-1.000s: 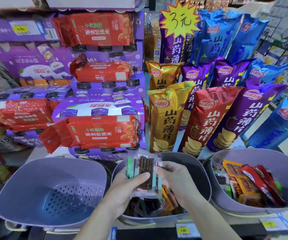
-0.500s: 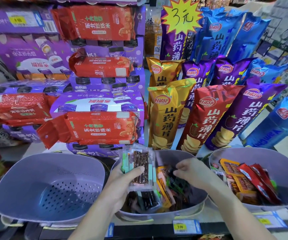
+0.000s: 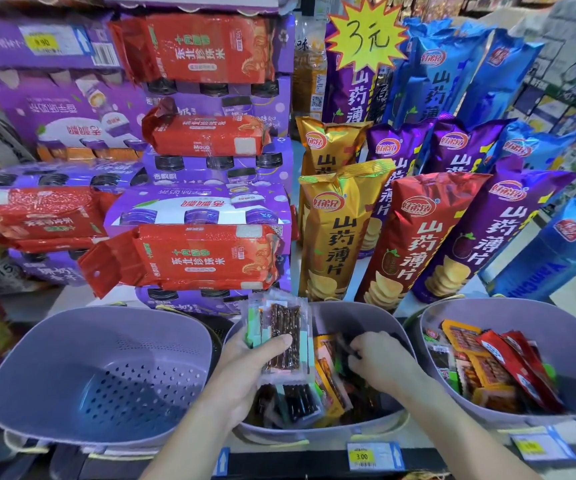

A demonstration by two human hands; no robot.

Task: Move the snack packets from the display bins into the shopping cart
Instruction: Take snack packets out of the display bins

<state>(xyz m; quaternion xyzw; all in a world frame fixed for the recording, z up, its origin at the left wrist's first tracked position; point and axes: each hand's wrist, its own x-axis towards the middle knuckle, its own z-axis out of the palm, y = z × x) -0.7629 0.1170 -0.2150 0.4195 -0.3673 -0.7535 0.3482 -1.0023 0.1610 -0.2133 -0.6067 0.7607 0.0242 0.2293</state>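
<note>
Centrally, low in the frame, holds a stack of clear snack packets (image 3: 285, 327) in the left hand (image 3: 245, 368), grip closed round them, thumb across the front, above the middle bin (image 3: 359, 313). Buries right hand (image 3: 380, 362) among loose packets (image 3: 328, 375) inside; cannot tell its grip.

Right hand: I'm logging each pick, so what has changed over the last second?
The right hand let go of the clear packets and dropped rightward into the middle bin, fingers curled among its loose packets; a grip is not clear. The left hand still holds the clear packets above that bin. The right bin looks unchanged.
</note>
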